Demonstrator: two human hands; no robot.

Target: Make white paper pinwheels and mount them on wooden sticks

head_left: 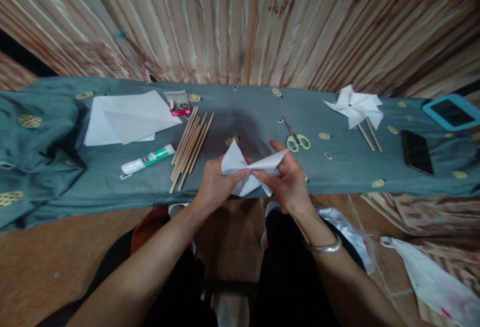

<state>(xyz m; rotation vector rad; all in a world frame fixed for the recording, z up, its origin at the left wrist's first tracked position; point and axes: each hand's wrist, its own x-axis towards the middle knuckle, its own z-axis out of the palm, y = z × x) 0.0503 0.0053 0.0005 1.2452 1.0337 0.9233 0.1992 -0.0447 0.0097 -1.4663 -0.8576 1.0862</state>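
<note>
Just below center, the left hand (217, 179) and right hand (292, 182) pinch a folded white paper (233, 159), thumbs (242, 175) hiding its middle. Upper left, an open red-and-white box (181, 113) holds metal pieces (180, 106) too small to identify. The right edge cuts off a blue-framed device (452, 112).

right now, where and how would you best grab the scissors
Probably by the yellow-green handles, coming from the near side with the right hand once it releases the folded paper: the scissors lie flat, handles nearest, blades pointing away.
</note>
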